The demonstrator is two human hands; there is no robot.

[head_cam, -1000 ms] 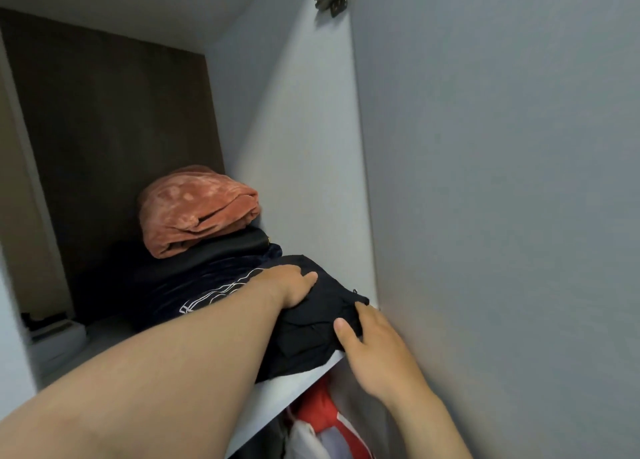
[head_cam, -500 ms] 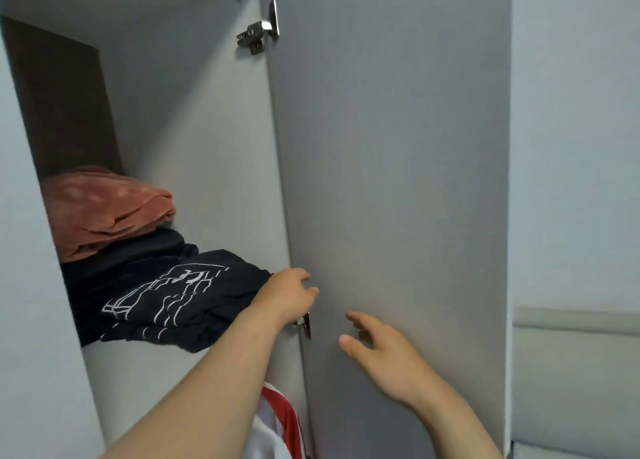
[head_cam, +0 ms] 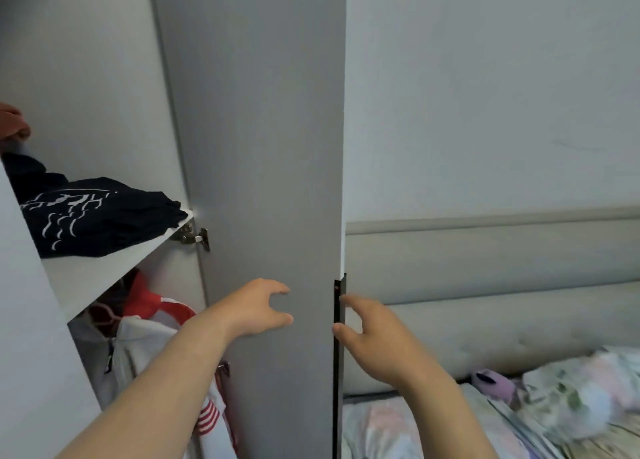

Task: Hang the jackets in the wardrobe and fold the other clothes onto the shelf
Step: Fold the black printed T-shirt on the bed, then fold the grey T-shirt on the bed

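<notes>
A dark printed shirt (head_cam: 97,212) lay folded on the white shelf (head_cam: 86,275), a red-and-white jacket (head_cam: 145,337) hung below; left hand (head_cam: 258,308) and right hand (head_cam: 374,332) hovered empty and slack: seemingly nearly done.

**Beside me: the bed and the wall**

To my right a pale wall (head_cam: 485,94) runs down to a padded, light grey headboard (head_cam: 485,320). Below it lies the bed (head_cam: 381,424) under a faded floral sheet. A crumpled floral quilt (head_cam: 581,399) is heaped near the headboard, with a small purple thing (head_cam: 491,380) just beside it, too blurred to name.
</notes>
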